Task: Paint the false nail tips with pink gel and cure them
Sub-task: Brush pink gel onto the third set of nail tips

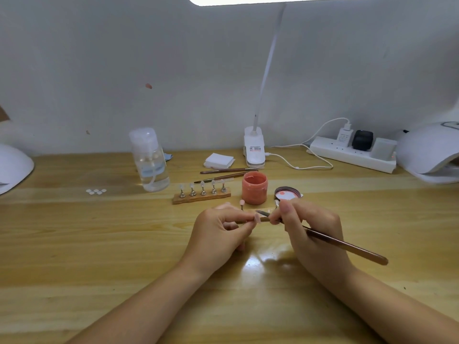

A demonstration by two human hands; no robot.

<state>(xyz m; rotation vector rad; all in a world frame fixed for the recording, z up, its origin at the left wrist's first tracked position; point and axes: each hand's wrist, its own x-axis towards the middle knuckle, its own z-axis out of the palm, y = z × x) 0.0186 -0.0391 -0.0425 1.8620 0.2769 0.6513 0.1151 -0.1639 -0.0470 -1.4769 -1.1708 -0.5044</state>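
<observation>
Right now, in the head view, the left hand (223, 227) pinches a small stick with a pink nail tip (257, 218) on its end, just in front of the pink gel jar (254, 187). The right hand (310, 229) grips a long brush (342, 244), and its point sits almost on that tip. If a hand shakes, the gel could smear onto a finger, or the tip could pop off the stick. The jar is open, so a bump could spill it. Counting: one jar, one lid (288, 193) right of it, five tips on the wooden stand (201, 196) left of it, one more pink tip (242, 202) standing loose in front, two spare brushes (228, 170) behind, five white tips (96, 191) lying far left on the surface (74, 244), and two curing lamps, one (429, 151) far right and one (12, 167) far left.
</observation>
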